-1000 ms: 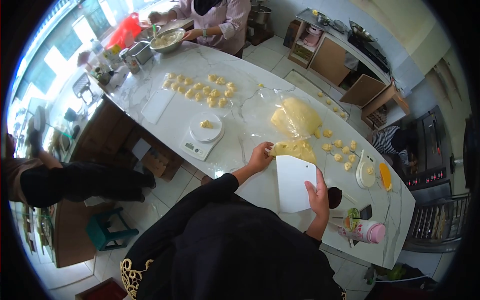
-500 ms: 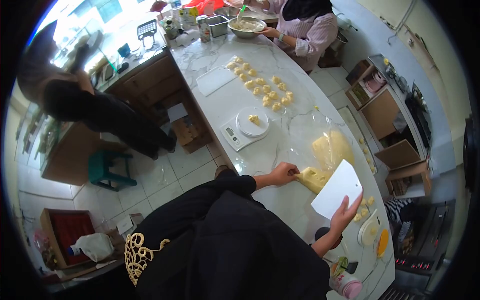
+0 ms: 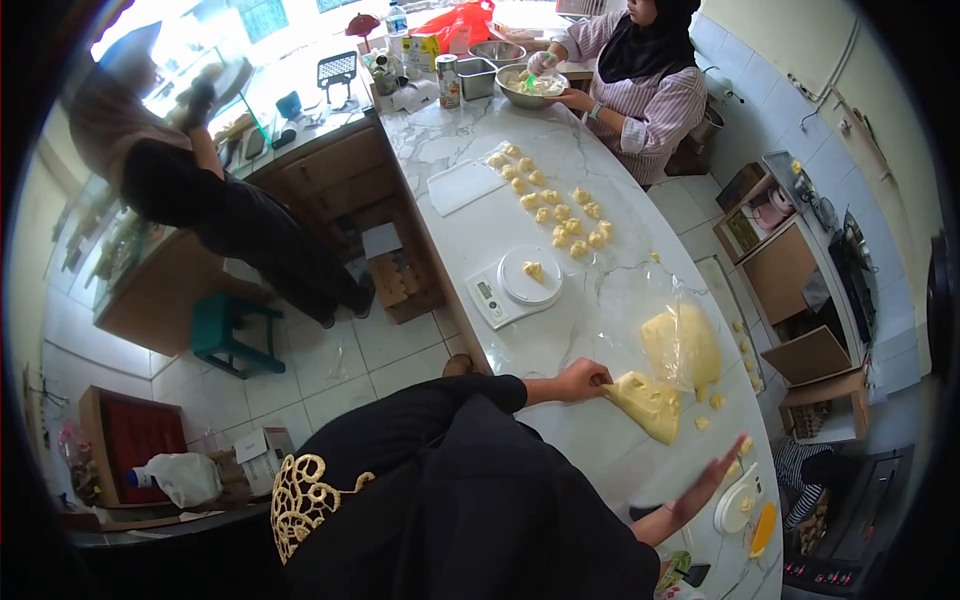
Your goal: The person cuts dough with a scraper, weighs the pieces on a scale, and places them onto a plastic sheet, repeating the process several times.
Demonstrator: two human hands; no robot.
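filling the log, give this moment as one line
left hand: pinching dough edge | right hand: over table | dough lump: on left scale

My right hand [image 3: 703, 488]: fingers now straightened | the white scraper I held: gone from view | dough slab [image 3: 648, 405]: no longer overlapped

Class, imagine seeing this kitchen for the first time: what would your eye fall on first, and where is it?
Probably the large yellow dough slab under clear plastic on the marbled table, with a smaller dough piece beside it, pinched by the left hand. Next, perhaps, the small dough lumps beyond the white scale, then the bright red bag near the table's far end.
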